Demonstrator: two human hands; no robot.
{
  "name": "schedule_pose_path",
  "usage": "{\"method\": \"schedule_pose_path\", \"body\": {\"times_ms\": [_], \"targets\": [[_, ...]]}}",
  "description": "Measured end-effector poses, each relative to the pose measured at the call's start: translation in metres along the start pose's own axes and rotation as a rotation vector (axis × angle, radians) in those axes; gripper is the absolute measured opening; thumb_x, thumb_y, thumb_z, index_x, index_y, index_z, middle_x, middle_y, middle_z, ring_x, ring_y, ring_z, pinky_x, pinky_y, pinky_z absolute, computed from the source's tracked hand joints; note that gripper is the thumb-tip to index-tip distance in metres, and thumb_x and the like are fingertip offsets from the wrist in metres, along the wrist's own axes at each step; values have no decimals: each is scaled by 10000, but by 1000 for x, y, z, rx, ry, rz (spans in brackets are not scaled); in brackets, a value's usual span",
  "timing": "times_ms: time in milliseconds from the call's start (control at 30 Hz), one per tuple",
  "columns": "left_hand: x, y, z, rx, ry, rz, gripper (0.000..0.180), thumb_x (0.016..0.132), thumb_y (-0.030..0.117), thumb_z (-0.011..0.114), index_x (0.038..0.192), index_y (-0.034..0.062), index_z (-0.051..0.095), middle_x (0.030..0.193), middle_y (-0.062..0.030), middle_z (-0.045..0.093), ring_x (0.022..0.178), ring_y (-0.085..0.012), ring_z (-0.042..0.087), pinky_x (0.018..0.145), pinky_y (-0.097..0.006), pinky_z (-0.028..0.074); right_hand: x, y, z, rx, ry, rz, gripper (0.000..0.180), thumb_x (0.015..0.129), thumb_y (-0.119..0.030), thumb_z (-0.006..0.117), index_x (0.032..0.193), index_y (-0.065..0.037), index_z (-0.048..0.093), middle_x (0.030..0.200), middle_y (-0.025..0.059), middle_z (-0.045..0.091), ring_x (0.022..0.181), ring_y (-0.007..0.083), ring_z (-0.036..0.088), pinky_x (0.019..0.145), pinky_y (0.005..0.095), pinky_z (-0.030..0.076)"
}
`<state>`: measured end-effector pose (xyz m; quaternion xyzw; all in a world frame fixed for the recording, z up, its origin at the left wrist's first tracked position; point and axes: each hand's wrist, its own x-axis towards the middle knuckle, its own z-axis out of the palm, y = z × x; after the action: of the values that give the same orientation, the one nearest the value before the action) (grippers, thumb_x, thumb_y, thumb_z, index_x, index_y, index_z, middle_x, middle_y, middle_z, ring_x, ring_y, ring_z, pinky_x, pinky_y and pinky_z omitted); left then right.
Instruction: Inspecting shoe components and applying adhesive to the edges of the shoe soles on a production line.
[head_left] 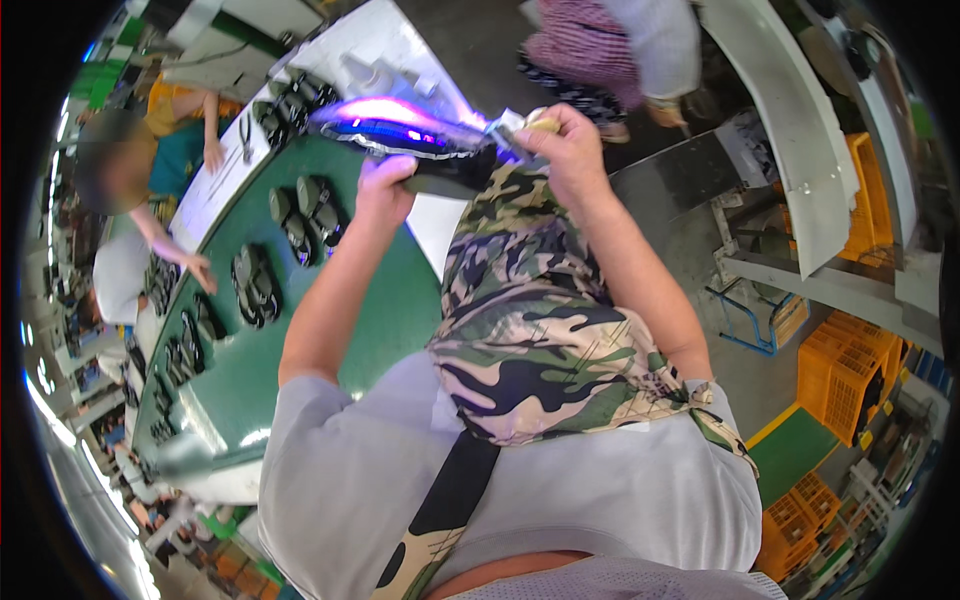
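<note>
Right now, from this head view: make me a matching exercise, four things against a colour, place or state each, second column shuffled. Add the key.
Column A
1. Apron
2. Plastic crates
3. Long work surface
4. Held shoe

Column B
a. Green, bearing pairs of shoes
b. Camouflage-patterned
c. Lit violet-blue, gripped by the left hand
d. Yellow-orange, toward the picture's right side

Pairs: 1-b, 2-d, 3-a, 4-c
</note>
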<state>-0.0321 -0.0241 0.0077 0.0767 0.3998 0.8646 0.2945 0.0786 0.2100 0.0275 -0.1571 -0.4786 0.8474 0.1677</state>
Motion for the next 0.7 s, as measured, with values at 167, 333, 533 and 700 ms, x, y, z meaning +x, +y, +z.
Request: {"method": "schedule_pose_path", "body": {"times_ms": [167, 333, 533, 700], "targets": [[2, 1, 19, 268, 14, 158, 606, 663, -17, 671, 1248, -13, 513, 1148, -117, 613, 1102, -281, 603, 1029, -422, 459, -3, -1, -6, -102, 94, 17, 201, 736, 55, 727, 800, -46, 566, 814, 43, 615, 698, 123, 587, 643, 277, 497], [10, 7, 60, 528, -28, 274, 585, 636, 45, 710, 1199, 7, 559, 1106, -93, 631, 1048, -242, 613, 997, -373, 465, -8, -22, -2, 51, 150, 34, 205, 743, 25, 747, 834, -41, 575, 782, 19, 605, 676, 104, 575, 632, 251, 475], [38, 14, 119, 591, -177, 354, 756, 617, 21, 809, 1290, -15, 466, 1191, -132, 584, 1077, -258, 606, 993, -391, 475, -8, -58, -43, 397, 237, -54, 140, 834, 5, 673, 892, -55, 561, 879, 69, 658, 773, 166, 655, 698, 298, 540], [86, 38, 224, 618, -392, 340, 724, 628, 24, 766, 1285, -5, 465, 1166, -132, 590, 1083, -268, 598, 1000, -387, 467, -9, -14, -113, 382, 447, -6, 168, 827, -29, 697, 911, -83, 561, 861, 44, 648, 733, 138, 627, 640, 278, 505]]}}
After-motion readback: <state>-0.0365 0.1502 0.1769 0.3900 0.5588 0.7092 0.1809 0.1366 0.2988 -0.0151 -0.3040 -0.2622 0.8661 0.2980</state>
